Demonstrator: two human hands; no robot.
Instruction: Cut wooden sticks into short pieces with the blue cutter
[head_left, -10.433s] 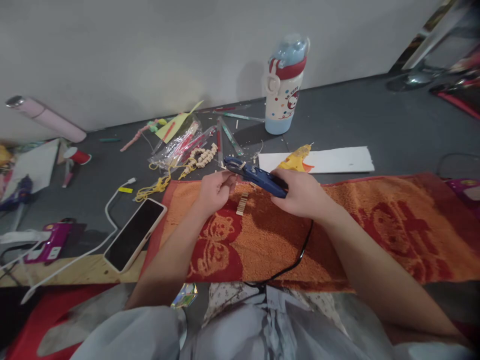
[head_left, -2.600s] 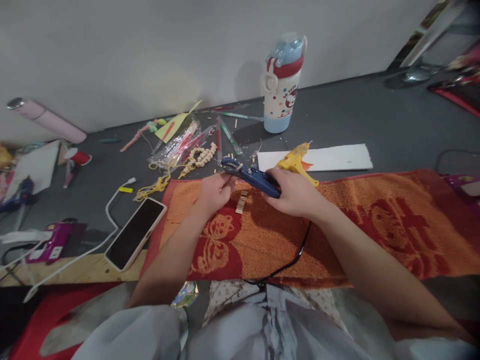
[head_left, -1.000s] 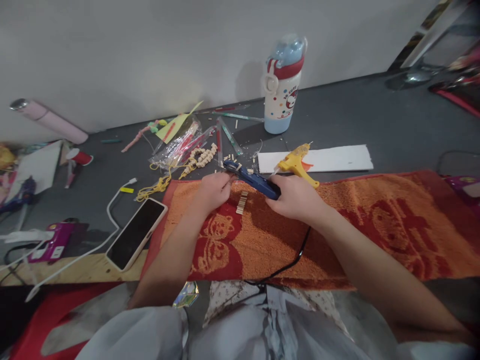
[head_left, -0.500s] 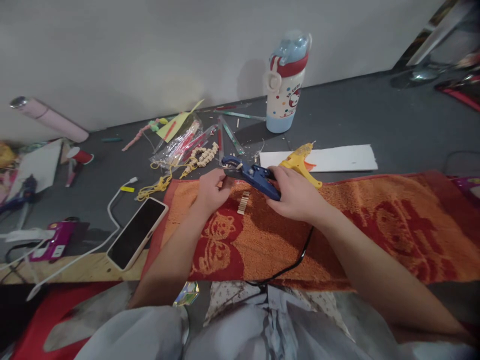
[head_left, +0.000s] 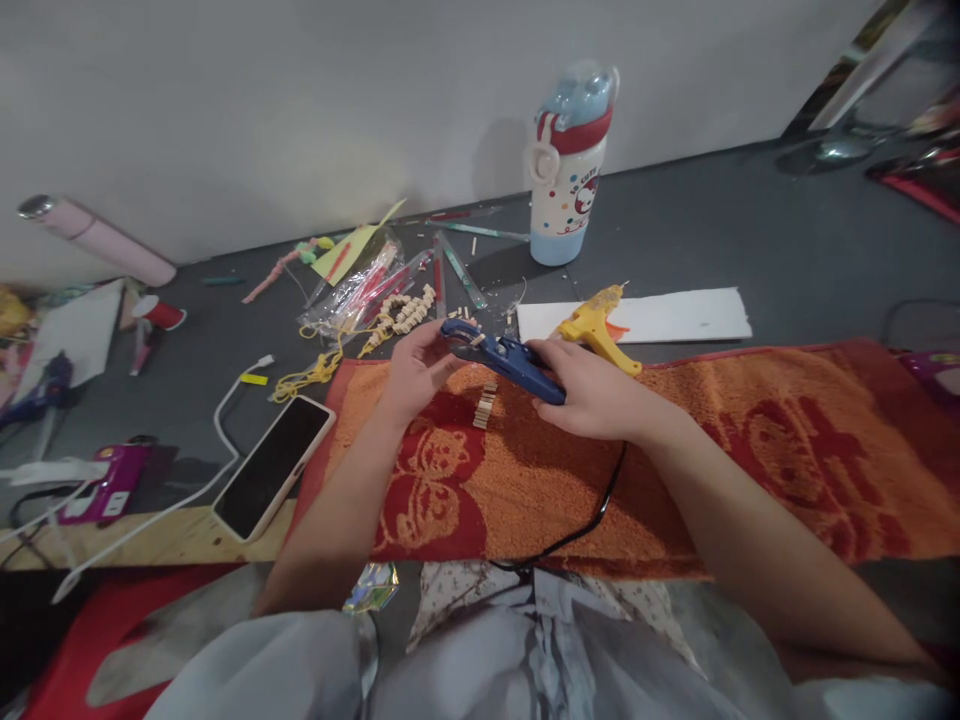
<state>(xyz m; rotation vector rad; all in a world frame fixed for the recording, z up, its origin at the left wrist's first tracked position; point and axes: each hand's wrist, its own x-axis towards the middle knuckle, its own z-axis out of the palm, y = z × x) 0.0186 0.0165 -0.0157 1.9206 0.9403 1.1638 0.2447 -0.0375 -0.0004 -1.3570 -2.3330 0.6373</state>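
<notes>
My right hand (head_left: 592, 390) is wrapped round the handles of a dark blue hand cutter (head_left: 517, 362), which points up and to the left over the towel. At its jaw end, my left hand (head_left: 420, 370) has thumb and fingers drawn together; what they hold, if anything, is partly hidden. A small pale bit shows in the jaws. Below the cutter, a short row of small cut wooden pieces (head_left: 485, 405) lies on the orange and red towel (head_left: 540, 490). Just behind my right hand, a yellow glue gun (head_left: 596, 322) rests partly on a white strip of board (head_left: 690, 314).
A cartoon bottle (head_left: 571, 170) stands at the back. To the left lie a beaded wooden strand (head_left: 405, 312), plastic packets (head_left: 360, 285), a phone (head_left: 274, 468) with a white cable nearby, a thread spool (head_left: 161, 313) and a pink flask (head_left: 105, 240). A black cord (head_left: 596, 520) crosses the towel.
The cutter has tilted slightly, its handles looking closer together in my right hand. My left hand has shifted slightly left and up, its fingers curled behind the jaw end.
</notes>
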